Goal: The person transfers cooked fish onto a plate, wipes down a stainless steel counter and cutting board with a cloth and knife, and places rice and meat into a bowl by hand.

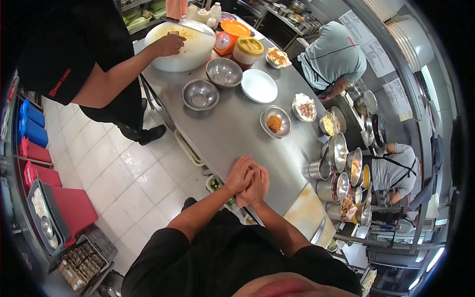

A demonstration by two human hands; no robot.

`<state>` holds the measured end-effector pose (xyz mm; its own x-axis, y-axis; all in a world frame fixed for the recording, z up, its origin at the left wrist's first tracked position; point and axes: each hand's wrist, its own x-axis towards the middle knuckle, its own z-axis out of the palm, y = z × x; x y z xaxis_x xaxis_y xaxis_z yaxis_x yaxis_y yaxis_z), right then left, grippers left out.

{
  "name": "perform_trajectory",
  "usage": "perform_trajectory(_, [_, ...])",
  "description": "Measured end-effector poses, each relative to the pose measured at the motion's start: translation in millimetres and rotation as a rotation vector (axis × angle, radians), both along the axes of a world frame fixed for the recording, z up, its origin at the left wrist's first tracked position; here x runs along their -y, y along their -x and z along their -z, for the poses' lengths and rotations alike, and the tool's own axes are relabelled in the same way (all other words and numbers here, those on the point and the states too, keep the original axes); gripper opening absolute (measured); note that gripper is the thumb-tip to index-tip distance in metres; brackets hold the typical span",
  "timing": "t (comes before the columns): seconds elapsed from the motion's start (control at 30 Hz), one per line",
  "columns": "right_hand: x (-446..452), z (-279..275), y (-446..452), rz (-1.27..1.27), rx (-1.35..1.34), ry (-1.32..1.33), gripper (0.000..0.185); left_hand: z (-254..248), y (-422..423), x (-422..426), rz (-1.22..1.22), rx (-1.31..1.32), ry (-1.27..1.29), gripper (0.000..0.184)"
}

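My left hand (240,174) and my right hand (256,184) are together above the near edge of the steel table (213,133). Their fingers are pressed round a pinkish cloth (242,201), which shows below and beside them. Farther up the table stand two steel bowls, one (200,95) nearer me and one (224,72) behind it, beside a white plate (259,86). A small steel bowl (276,123) with orange-brown food rests on a white dish. To the right of my hands lies a stained cutting board (307,213) with a knife (318,231) on it.
At the upper left a person in black rests a hand (171,44) on a round white block (183,57) with a large knife. An orange scale (225,43) and a yellow-lidded tub (249,48) stand beside it. Pots (319,170) line the right edge; several co-workers are beyond.
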<state>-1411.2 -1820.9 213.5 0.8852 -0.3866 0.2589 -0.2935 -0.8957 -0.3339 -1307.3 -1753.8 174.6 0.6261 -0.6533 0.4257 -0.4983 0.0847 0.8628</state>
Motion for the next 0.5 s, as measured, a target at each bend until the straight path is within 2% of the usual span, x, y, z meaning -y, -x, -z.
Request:
perform_trajectory(0.17, [-4.4,-0.8,-0.3,0.032,-0.024,-0.027,0.062,-2.7,3.1,-9.3,0.009,0.009,0.015,0.041])
perform_trajectory(0.33, [0.4,9.7,6.7,-0.038,-0.029,0.108,0.056,-9.4,5.5,-48.2,0.02,0.025,0.035,0.04])
perform_trajectory(0.43, [-2.6,1.7,8.6,-0.072,0.009,0.159,0.054,2.1,10.3,-102.7,-0.025,0.154,-0.159,0.039])
perform_trajectory(0.5, [-4.7,0.0,12.1,-0.081,0.029,0.158,0.053,16.3,23.1,-139.0,-0.132,0.065,-0.249,0.04])
